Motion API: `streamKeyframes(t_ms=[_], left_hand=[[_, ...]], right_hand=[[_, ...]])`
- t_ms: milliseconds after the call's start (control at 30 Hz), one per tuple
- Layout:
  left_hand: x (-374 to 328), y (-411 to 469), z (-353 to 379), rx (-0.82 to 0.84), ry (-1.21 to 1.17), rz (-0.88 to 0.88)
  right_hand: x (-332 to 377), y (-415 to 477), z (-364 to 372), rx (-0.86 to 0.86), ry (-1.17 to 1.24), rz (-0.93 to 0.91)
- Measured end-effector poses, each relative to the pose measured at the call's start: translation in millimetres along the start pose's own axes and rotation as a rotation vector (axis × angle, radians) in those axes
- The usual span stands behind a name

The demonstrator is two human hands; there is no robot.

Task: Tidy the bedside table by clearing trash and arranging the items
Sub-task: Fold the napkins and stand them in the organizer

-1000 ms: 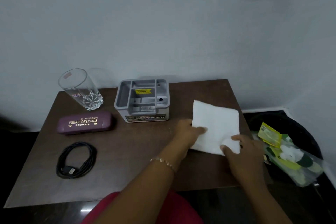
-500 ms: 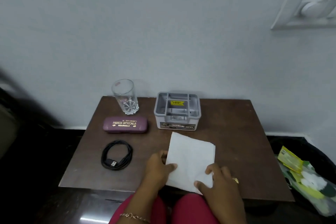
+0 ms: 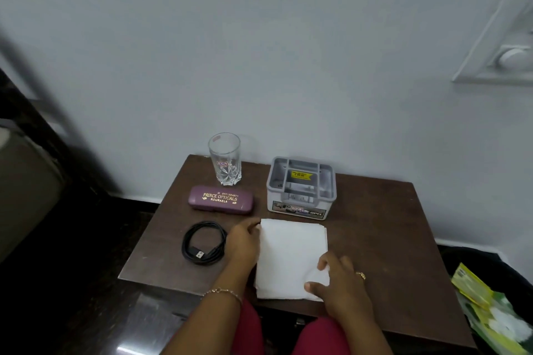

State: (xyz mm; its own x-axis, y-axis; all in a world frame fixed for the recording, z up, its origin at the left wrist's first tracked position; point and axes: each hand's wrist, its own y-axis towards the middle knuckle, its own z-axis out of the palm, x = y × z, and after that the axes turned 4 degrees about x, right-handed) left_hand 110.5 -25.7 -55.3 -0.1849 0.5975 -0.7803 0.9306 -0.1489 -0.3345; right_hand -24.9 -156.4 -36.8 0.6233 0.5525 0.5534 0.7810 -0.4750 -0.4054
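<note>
- Gripping tissue [image 3: 291, 251] on desk [image 3: 389, 225]: left hand [image 3: 243, 242] its left edge, right hand [image 3: 340, 282] its near-right corner.
- Organizer [image 3: 301, 190] just behind tissue; case [image 3: 220, 199], glass [image 3: 225, 160] behind-left; cable [image 3: 199, 254] left.

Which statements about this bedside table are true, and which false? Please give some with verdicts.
1. The clear drinking glass stands upright behind the purple spectacle case. True.
2. The left hand and the right hand both touch the white folded napkin. True.
3. The black coiled cable lies on the brown wooden table, left of the napkin. True.
4. The grey plastic organiser box stands left of the glass. False: it stands right of it.
5. The spectacle case is open. False: it is closed.
6. The napkin is crumpled. False: it lies flat.
</note>
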Motion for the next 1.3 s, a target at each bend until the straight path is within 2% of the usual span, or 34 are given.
streamKeyframes(t_ms=[133, 433, 600, 800, 933, 1000, 1100, 1133, 1200, 1300], left_hand=[[-2, 9, -1, -0.015, -0.157, -0.054], [-6, 11, 2, -0.065, -0.135, -0.058], [-9, 12, 1, -0.066, -0.143, 0.058], [-11, 5, -5, -0.1, -0.316, 0.196], [-10, 2, -12, -0.098, -0.303, 0.296], [-8, 3, -14, -0.062, -0.329, 0.332], [-6, 1, -16, 0.069, -0.446, 0.329], [-7, -1, -16, 0.108, -0.46, 0.319], [-8, -3, -16, 0.163, -0.462, 0.315], [-10, -6, -16, 0.202, -0.467, 0.312]], right_hand=[[0, 0, -1, -0.002, -0.017, -0.016], [-2, 4, -1, 0.004, -0.037, -0.012], [-3, 4, -1, 0.005, -0.036, -0.02], [-5, 5, 0, -0.005, -0.034, -0.02], [-5, 4, 1, -0.009, -0.033, -0.02], [-5, 6, 1, -0.093, 0.084, -0.049], [-7, 11, -5, -0.43, 0.38, -0.122], [-6, 12, -8, -0.483, 0.461, -0.133], [-5, 15, -9, -0.42, 0.559, -0.147], [-7, 19, -2, -0.31, 0.567, -0.18]])
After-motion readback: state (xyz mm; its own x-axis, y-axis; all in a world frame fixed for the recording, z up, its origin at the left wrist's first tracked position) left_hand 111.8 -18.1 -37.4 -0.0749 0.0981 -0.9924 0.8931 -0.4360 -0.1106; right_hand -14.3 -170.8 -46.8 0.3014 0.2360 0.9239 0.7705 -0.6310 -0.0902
